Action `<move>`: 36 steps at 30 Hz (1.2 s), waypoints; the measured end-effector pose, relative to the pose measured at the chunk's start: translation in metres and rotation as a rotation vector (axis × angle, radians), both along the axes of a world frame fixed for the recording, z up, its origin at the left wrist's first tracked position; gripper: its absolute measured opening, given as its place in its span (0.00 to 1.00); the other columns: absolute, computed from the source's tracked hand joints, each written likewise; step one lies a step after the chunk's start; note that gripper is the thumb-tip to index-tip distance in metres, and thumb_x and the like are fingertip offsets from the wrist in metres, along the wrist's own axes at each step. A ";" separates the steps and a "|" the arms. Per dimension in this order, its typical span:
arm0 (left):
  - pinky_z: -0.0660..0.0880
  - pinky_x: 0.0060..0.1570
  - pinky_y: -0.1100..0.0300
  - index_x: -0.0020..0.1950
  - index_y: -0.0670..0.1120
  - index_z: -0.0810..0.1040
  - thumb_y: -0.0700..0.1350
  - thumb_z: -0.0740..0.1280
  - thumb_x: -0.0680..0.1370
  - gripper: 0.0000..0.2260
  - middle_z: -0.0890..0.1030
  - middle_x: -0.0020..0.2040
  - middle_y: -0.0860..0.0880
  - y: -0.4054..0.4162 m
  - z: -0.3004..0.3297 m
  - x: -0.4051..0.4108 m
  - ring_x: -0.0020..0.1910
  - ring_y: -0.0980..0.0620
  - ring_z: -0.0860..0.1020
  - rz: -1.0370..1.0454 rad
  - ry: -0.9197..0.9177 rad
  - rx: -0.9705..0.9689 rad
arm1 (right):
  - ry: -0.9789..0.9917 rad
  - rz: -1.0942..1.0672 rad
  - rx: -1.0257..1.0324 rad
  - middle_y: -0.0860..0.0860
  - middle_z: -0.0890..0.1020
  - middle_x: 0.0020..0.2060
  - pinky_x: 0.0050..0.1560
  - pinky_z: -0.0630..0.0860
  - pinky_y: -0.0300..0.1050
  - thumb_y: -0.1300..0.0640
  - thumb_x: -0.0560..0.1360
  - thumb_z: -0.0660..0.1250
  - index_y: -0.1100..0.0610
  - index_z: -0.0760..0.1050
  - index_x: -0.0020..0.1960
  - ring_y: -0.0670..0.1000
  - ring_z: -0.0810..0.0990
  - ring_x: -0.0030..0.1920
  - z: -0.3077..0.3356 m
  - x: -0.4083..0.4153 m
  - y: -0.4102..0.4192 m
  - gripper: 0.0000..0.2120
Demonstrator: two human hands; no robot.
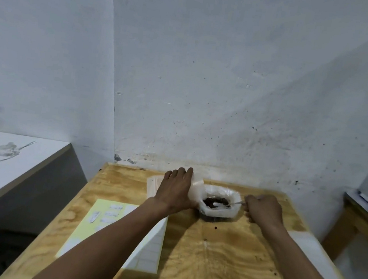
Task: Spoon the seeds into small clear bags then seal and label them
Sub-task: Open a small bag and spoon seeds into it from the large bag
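Your right hand (263, 209) is closed around the spoon (228, 204), dipping it into the dark seeds (215, 201) in the clear tub (219, 202), middle of the frame. Your left hand (176, 190) pinches a small clear bag (195, 192) right beside the tub, probably so seeds drop in easily. Label sheets (99, 226) wait lower left on the bench (222, 258), out of your way.

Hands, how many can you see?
2. The left hand holds a clear bag; the right hand holds a spoon in the seeds.
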State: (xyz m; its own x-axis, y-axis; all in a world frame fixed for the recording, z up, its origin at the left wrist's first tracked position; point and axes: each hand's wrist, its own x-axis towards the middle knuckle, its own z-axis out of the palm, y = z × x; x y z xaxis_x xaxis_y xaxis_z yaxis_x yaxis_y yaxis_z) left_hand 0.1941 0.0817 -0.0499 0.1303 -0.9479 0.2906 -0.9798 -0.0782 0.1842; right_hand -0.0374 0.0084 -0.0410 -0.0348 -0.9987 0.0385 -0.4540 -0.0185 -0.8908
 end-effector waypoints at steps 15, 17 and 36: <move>0.68 0.63 0.58 0.81 0.47 0.59 0.60 0.79 0.68 0.48 0.68 0.75 0.46 0.017 0.026 0.033 0.71 0.47 0.69 -0.045 0.481 0.093 | -0.271 0.073 0.080 0.57 0.81 0.31 0.29 0.73 0.45 0.62 0.77 0.69 0.68 0.81 0.42 0.52 0.75 0.28 0.074 0.006 0.000 0.09; 0.67 0.65 0.57 0.81 0.47 0.59 0.60 0.79 0.68 0.49 0.67 0.77 0.46 0.017 0.029 0.031 0.73 0.48 0.68 -0.055 0.484 0.095 | -0.254 0.099 0.022 0.57 0.81 0.31 0.29 0.74 0.44 0.61 0.77 0.70 0.67 0.82 0.41 0.51 0.76 0.28 0.089 0.014 0.002 0.09; 0.69 0.64 0.54 0.79 0.45 0.63 0.65 0.77 0.68 0.47 0.69 0.77 0.45 0.006 0.045 0.028 0.72 0.45 0.70 0.073 0.678 -0.031 | 0.498 0.353 -0.754 0.45 0.83 0.38 0.36 0.75 0.47 0.48 0.79 0.67 0.48 0.85 0.48 0.47 0.81 0.37 0.056 -0.004 0.023 0.09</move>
State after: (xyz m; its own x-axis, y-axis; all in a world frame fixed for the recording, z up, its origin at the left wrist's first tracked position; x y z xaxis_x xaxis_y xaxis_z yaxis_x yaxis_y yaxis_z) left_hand 0.2224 0.0880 -0.0048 0.3567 -0.9223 0.1489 -0.6394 -0.1248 0.7587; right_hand -0.0415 0.0312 0.0151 0.4556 -0.6558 0.6020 -0.6349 -0.7134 -0.2966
